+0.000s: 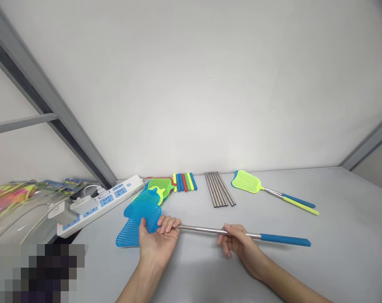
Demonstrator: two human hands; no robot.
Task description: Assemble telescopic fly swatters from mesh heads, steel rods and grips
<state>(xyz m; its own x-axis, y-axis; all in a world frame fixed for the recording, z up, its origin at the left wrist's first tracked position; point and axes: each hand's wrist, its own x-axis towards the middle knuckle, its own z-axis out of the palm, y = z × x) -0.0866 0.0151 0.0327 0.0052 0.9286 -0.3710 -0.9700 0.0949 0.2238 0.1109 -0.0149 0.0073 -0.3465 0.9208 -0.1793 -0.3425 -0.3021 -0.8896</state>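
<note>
A fly swatter with a blue mesh head, a thin metal rod and a blue handle lies across both my hands. My left hand, palm turned up, has its fingers around the swatter where head and rod meet, hiding that joint. Farther along, my right hand grips the rod just short of the blue handle. Right behind my left hand lie several loose swatter heads in blue, green, yellow and red, overlapping one another.
Coloured handle grips lie in a row by the wall, beside several metal rods. At the right rest two whole swatters, a yellow one over a blue one. A power strip with plugs and plastic bags occupy the left.
</note>
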